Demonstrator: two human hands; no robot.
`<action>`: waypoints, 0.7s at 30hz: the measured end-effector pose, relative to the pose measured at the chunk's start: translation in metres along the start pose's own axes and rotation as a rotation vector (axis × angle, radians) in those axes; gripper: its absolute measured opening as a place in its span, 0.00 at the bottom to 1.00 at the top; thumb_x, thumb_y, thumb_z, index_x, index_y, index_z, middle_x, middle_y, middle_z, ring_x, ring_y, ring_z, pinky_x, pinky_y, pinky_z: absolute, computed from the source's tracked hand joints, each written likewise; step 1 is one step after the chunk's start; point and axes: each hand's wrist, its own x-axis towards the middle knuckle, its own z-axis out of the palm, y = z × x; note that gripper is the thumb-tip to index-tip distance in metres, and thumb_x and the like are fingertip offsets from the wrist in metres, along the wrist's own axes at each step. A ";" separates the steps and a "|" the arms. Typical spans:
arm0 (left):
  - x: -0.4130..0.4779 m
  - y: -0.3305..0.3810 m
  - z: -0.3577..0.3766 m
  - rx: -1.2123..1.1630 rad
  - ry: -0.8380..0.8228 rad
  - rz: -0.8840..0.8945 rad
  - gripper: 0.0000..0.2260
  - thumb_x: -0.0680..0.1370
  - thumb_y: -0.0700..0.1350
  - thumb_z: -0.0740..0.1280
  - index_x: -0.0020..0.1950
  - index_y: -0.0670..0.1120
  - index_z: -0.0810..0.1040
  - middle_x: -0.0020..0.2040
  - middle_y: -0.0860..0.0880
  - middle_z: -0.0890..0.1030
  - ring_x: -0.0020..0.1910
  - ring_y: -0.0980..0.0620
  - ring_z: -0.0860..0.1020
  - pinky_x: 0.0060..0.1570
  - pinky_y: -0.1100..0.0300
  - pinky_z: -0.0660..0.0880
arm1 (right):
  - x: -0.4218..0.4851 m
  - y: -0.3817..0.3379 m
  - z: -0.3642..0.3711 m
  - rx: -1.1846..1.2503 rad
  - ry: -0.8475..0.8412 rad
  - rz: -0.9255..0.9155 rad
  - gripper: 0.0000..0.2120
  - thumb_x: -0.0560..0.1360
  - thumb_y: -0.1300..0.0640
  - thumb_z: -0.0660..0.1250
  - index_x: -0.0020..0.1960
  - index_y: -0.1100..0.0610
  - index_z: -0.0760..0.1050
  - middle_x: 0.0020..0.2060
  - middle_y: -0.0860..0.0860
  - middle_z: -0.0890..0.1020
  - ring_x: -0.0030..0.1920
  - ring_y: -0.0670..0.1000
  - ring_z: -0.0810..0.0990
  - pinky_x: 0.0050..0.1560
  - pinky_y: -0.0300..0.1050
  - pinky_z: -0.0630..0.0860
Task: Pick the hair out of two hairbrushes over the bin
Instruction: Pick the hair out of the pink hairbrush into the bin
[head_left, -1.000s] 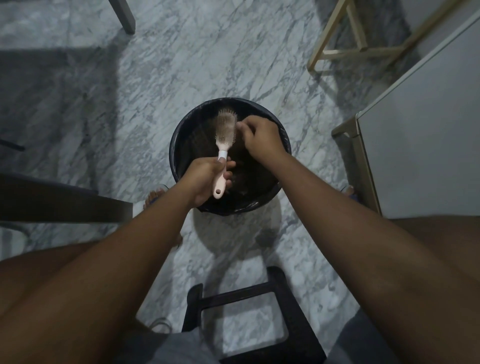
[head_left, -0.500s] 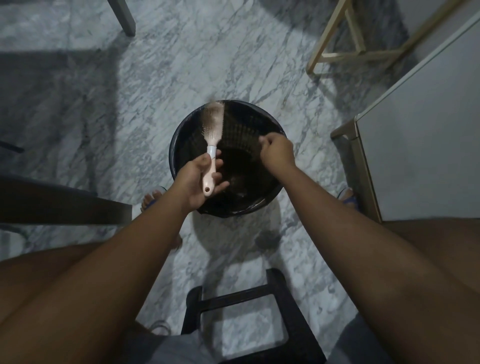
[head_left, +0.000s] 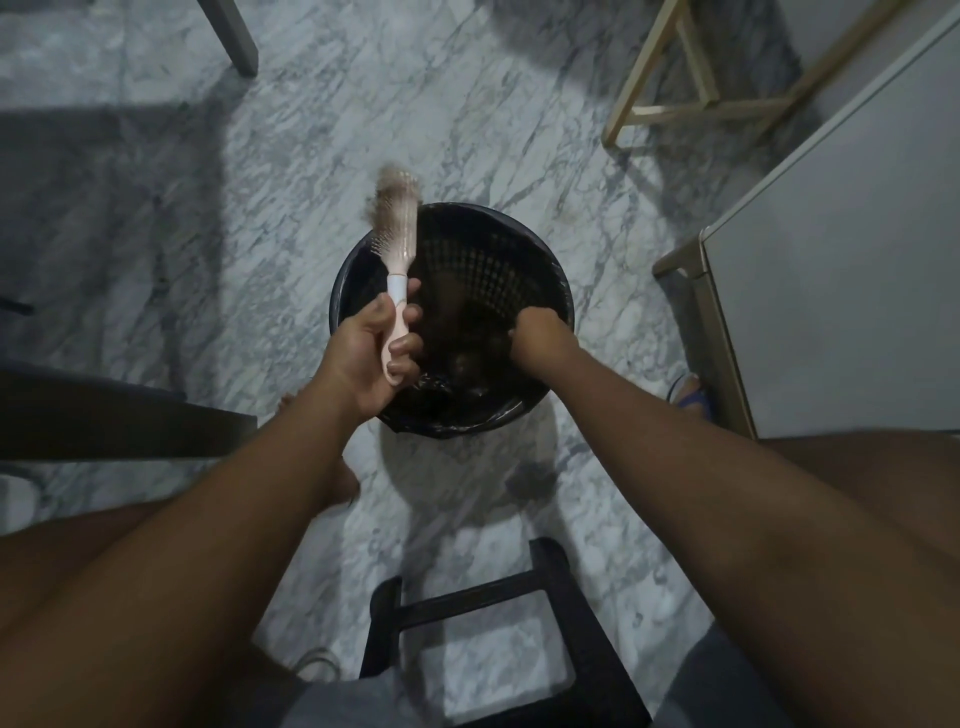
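Pink hairbrush (head_left: 397, 244) gripped in my left hand (head_left: 371, 358) at the black bin (head_left: 483, 260); right hand (head_left: 537, 338) is down in it, fingers curled, can't tell if holding anything

Hairbrush (head_left: 398, 234) tip blurred; right hand (head_left: 537, 338) fingertips hidden inside bin (head_left: 493, 254)

floor: grey-veined marble floor (head_left: 493, 130) under me | between my knees: black stool (head_left: 566, 597) | far right: pale wooden frame (head_left: 691, 104) | right: grey cabinet (head_left: 841, 270), blue sandal (head_left: 693, 397) just beside its base | far left: grey leg (head_left: 234, 36) | left: dark board (head_left: 104, 415)
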 end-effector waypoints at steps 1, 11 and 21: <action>0.000 0.000 0.000 0.024 0.010 -0.006 0.14 0.83 0.49 0.55 0.66 0.49 0.73 0.39 0.55 0.73 0.26 0.59 0.64 0.24 0.68 0.56 | 0.004 -0.001 0.000 0.029 0.005 -0.030 0.15 0.77 0.62 0.65 0.62 0.64 0.74 0.58 0.62 0.79 0.56 0.62 0.80 0.51 0.50 0.76; 0.001 -0.016 0.005 0.113 -0.007 -0.065 0.14 0.82 0.48 0.56 0.65 0.49 0.74 0.38 0.54 0.73 0.26 0.59 0.63 0.24 0.68 0.54 | 0.016 -0.049 -0.021 0.563 0.261 -0.399 0.21 0.80 0.53 0.65 0.71 0.57 0.70 0.59 0.55 0.81 0.49 0.47 0.79 0.57 0.46 0.76; 0.002 -0.019 0.011 0.056 0.152 0.015 0.12 0.84 0.48 0.55 0.63 0.47 0.73 0.36 0.54 0.72 0.24 0.59 0.63 0.19 0.68 0.58 | 0.006 -0.054 -0.010 0.626 0.624 -0.440 0.15 0.83 0.58 0.58 0.42 0.66 0.73 0.29 0.54 0.73 0.30 0.52 0.72 0.34 0.43 0.66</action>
